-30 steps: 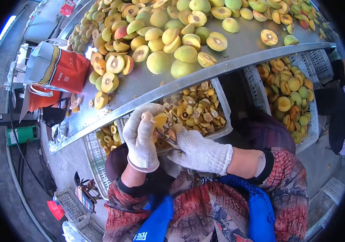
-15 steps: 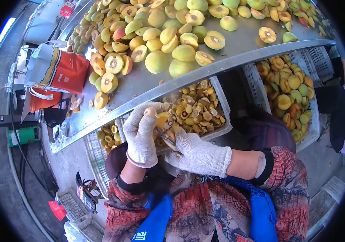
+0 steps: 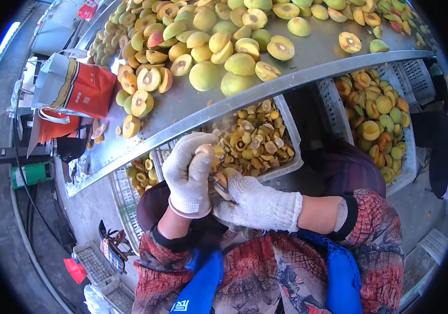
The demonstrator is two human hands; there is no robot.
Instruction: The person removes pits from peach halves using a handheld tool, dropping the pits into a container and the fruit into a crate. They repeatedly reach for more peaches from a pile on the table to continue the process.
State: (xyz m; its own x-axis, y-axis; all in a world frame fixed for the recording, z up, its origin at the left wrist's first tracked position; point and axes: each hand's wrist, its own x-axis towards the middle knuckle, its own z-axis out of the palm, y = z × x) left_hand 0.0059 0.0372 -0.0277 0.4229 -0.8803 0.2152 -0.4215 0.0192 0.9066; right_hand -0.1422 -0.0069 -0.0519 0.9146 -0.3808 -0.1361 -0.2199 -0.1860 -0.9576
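My left hand (image 3: 188,170), in a white knit glove, is closed around a yellow peach half (image 3: 216,152), mostly hidden behind the fingers. My right hand (image 3: 258,201), gloved the same way, grips a small metal tool (image 3: 220,189) with a slim curved end. The tool's tip points at the left hand, close to the fruit; whether it touches the flesh is hidden. Just beyond both hands sits a white crate (image 3: 293,166) of small cut fruit pieces and stones. Many halved peaches (image 3: 203,76) lie on the metal table above it.
The table's raised metal edge (image 3: 265,95) runs just beyond my hands. At right stands a crate (image 3: 411,166) of peach halves. A red and white bag (image 3: 90,91) rests on the table's left end. Another crate (image 3: 124,201) stands at lower left.
My left hand has turned slightly and moved a little right and down, so less of the peach half shows. The right hand keeps its grip on the tool, nearly in place.
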